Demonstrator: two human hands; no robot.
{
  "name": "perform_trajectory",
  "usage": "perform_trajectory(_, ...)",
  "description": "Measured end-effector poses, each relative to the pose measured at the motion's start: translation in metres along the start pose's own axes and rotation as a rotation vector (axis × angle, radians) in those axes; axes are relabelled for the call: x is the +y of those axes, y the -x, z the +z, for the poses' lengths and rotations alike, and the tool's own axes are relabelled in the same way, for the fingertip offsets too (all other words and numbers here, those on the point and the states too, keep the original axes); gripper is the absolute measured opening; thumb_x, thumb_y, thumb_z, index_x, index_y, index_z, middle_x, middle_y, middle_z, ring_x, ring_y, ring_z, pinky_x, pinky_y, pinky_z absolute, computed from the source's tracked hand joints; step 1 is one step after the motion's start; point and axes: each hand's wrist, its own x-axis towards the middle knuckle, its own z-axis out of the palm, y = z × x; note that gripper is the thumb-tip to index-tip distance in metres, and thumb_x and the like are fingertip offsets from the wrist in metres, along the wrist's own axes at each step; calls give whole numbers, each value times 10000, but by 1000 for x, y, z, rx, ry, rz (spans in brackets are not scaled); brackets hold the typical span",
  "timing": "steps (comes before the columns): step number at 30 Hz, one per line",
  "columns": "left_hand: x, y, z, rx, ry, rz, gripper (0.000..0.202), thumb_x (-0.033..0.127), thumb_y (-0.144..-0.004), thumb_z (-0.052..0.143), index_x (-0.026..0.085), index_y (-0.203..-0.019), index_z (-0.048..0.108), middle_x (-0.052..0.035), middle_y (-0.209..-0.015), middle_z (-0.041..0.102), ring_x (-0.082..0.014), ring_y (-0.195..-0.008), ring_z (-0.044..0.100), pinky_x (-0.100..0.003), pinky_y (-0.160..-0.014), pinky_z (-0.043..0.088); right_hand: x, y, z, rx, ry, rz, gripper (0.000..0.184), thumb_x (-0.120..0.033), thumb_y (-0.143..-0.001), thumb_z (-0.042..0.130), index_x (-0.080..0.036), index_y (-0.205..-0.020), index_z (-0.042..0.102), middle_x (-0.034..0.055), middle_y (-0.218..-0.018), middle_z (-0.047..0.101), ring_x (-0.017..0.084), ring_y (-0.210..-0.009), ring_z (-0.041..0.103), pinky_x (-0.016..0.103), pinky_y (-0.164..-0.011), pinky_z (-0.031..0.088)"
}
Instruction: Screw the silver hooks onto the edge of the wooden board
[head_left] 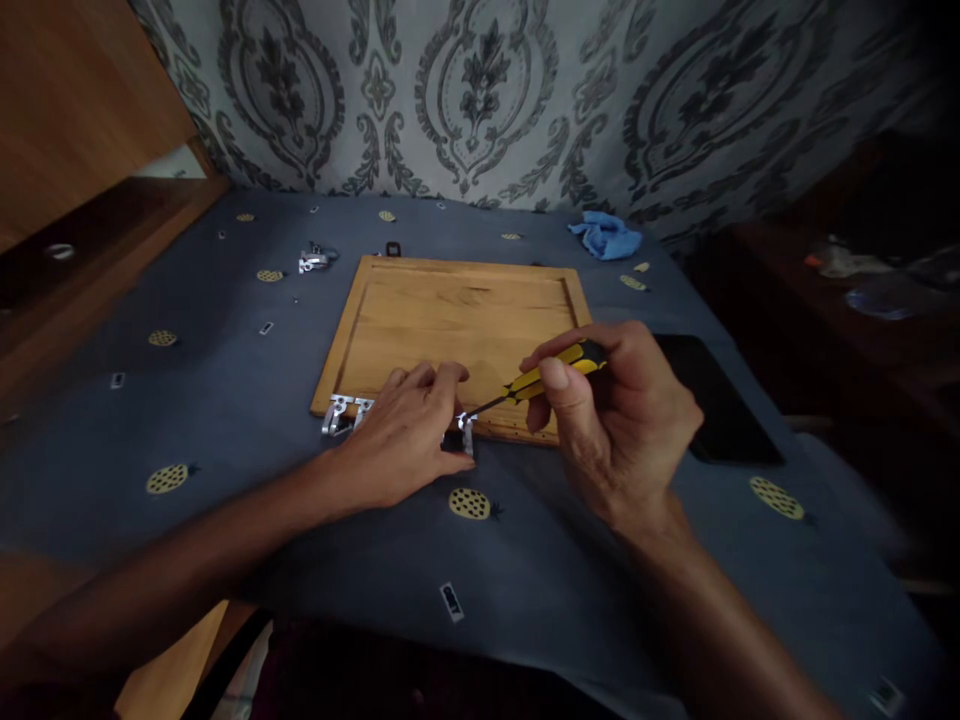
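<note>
A yellow-and-black screwdriver [556, 372] is pinched by its handle between the thumb and fingers of the right hand [628, 425], and its shaft is slanted down to the left, ahead of the fingertips, to a metal hinge [468, 432] at the near edge of a wooden panel [465, 310]. The hinge is flanked by the thumb and forefinger of the left hand [401, 435]; whether it is pinched by them cannot be told. The panel is laid flat beyond both hands, its near edge partly covered by the left one. More metal hardware [341, 415] is seen at the panel's near left corner. Past its far left corner, a loose metal fitting [315, 258] is placed on the patterned tablecloth [225, 400]. A crumpled blue cloth [606, 237] is seen beyond the far right corner, and a flat black object [716, 405] is partly hidden behind the right hand.
</note>
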Motion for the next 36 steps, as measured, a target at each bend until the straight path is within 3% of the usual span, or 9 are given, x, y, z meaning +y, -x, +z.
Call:
perform_trajectory(6, 2, 0, -2, 3, -4, 9, 600, 253, -742, 822, 179, -1187, 427, -84, -1061, 637, -310, -1095, 570, -442, -922, 452, -8, -18, 1, -214, -123, 113, 250, -458, -939, 588, -221, -872, 546, -47, -674, 518, 91, -500, 539, 249, -462, 403)
perform_trajectory(11, 1, 0, -1, 8, 0, 28, 601, 279, -749, 812, 181, -1194, 420, -89, -1064, 637, -319, -1118, 572, -453, -931, 446, -8, -35, -3, -413, -303, 105, 271, -469, -929, 608, -201, -905, 579, -38, -716, 566, 93, -519, 619, 243, -488, 475)
perform_trajectory(13, 1, 0, -1, 4, 2, 19, 623, 275, -747, 813, 186, -1216, 412, -99, -1109, 635, -322, -1146, 564, -462, -947, 439, -5, -36, -2, -386, -364, 142, 280, -471, -888, 666, -201, -863, 594, -36, -733, 575, 84, -500, 610, 235, -462, 486)
perform_trajectory(17, 1, 1, -2, 2, 33, 16, 629, 255, -750, 811, 192, -1231, 412, -93, -1121, 638, -312, -1156, 569, -457, -962, 433, 0, -29, 5, -179, -440, 293, 374, -428, -725, 835, -213, -721, 529, -50, -701, 596, 46, -384, 475, 205, -307, 387)
perform_trajectory(20, 2, 0, -3, -4, 39, 8, 628, 247, -747, 817, 187, -1228, 417, -92, -1118, 640, -312, -1158, 568, -450, -960, 436, 0, -26, 7, -117, -482, 342, 431, -405, -675, 873, -232, -738, 482, -56, -694, 638, 56, -370, 475, 200, -293, 391)
perform_trajectory(25, 1, 0, -2, -4, 19, 22, 637, 253, -740, 825, 170, -1223, 417, -129, -1192, 621, -322, -1182, 553, -465, -980, 427, 0, -29, -2, -305, -485, 295, 315, -407, -824, 757, -241, -1065, 642, -39, -755, 657, 90, -493, 609, 253, -517, 567)
perform_trajectory(28, 0, 0, -1, 8, 16, 32, 634, 257, -743, 824, 183, -1218, 411, -131, -1210, 616, -322, -1191, 550, -470, -970, 432, 2, -29, -4, -376, -497, 274, 223, -395, -862, 718, -214, -986, 679, -38, -695, 634, 96, -505, 620, 259, -543, 573)
perform_trajectory(32, 0, 0, -1, 4, 21, 22, 631, 265, -746, 819, 193, -1220, 408, -98, -1105, 649, -318, -1157, 566, -469, -945, 442, 0, -25, 7, -205, -474, 250, 325, -376, -710, 854, -210, -731, 575, -66, -635, 594, 60, -408, 527, 201, -369, 457)
perform_trajectory(36, 0, 0, 0, 2, 29, 13, 648, 276, -745, 815, 193, -1240, 406, -86, -1100, 658, -314, -1164, 561, -471, -964, 428, -4, -20, 16, 91, -446, 211, 386, -370, -719, 848, -242, -712, 484, -77, -634, 599, 76, -415, 556, 209, -361, 448)
